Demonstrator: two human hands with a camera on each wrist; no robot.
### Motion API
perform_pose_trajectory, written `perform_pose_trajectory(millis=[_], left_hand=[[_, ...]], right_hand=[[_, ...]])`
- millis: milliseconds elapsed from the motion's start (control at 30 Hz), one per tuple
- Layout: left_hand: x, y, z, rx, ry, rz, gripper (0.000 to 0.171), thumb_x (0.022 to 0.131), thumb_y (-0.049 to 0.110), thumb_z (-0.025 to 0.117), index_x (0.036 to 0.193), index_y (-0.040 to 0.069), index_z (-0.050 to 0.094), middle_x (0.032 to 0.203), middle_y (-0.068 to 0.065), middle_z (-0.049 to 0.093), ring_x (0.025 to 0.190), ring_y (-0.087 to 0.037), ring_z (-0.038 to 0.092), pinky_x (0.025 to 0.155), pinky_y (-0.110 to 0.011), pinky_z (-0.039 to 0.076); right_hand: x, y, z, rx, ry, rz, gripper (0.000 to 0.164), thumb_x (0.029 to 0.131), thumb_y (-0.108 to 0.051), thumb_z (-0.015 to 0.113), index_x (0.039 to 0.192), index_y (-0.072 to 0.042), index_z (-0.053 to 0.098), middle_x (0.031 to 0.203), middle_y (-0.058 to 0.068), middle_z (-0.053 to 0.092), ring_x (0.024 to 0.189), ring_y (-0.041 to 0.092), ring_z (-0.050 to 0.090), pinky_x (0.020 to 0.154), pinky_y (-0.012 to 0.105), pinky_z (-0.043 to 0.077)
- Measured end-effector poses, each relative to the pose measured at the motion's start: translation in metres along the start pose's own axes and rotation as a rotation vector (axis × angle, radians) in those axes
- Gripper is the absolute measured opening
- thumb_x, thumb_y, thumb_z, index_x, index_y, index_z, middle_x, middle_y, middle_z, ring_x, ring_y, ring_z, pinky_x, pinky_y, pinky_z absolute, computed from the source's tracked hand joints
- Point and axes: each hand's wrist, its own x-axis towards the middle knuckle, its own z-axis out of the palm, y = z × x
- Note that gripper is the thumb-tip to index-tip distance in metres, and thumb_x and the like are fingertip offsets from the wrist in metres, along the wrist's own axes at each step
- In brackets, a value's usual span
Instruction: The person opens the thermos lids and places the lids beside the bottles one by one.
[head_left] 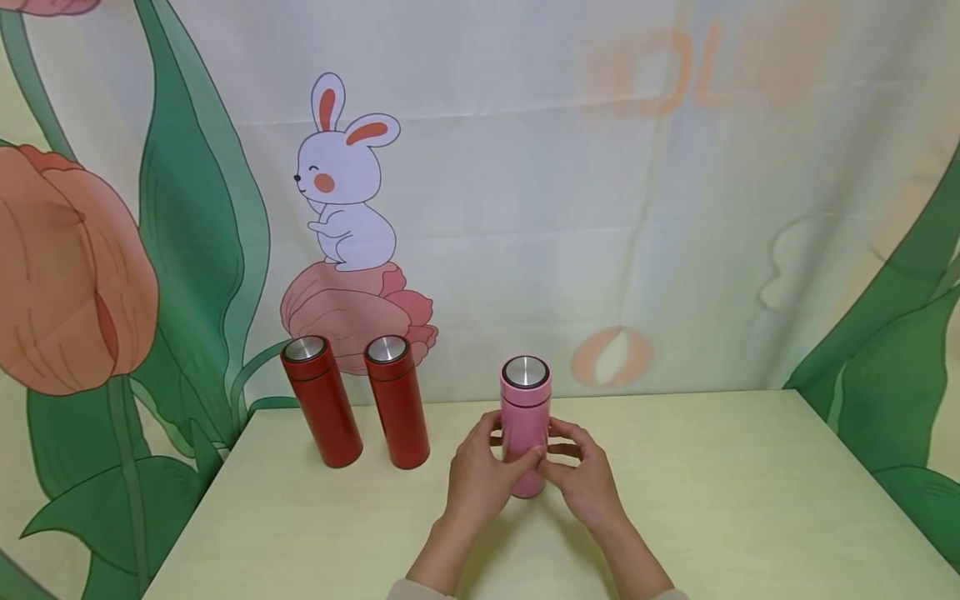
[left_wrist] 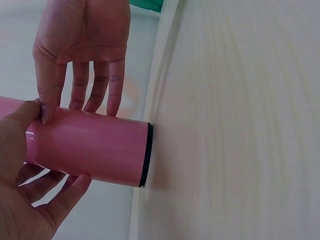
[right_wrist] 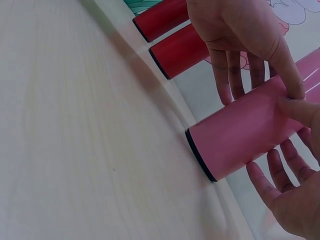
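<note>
A pink thermos bottle [head_left: 526, 417] with a silver-topped lid stands upright near the middle of the table, its dark base right at the tabletop. My left hand [head_left: 480, 475] grips it from the left, thumb across the front. From the right, my right hand [head_left: 588, 483] holds it with the fingers around the side and behind. Both thumbs meet on the front of the pink body, as the left wrist view shows on the bottle [left_wrist: 100, 147]. Fingertips of both hands rest along its sides in the right wrist view.
Two red thermos bottles, a left one [head_left: 324, 408] and a right one [head_left: 399, 408], stand side by side to the left on the pale wooden table [head_left: 720, 492]. Behind the table's back edge hangs a cloth backdrop [head_left: 510, 208] printed with a rabbit and tulips.
</note>
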Motion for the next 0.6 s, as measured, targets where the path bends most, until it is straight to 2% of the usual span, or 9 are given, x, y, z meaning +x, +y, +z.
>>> perform_pose_trajectory(millis=[600], left_hand=[[-0.0006, -0.0032, 0.0022, 0.028, -0.006, 0.005, 0.071, 0.081, 0.052, 0.086, 0.139, 0.023, 0.057, 0.127, 0.004, 0.070, 0.110, -0.017, 0.068, 0.090, -0.044, 0.054]], right_hand=[[-0.0016, 0.0001, -0.0018, -0.005, -0.026, -0.004, 0.062, 0.083, -0.003, 0.084, 0.140, -0.015, 0.062, 0.135, 0.011, 0.062, 0.115, 0.029, 0.062, 0.089, 0.028, 0.059]])
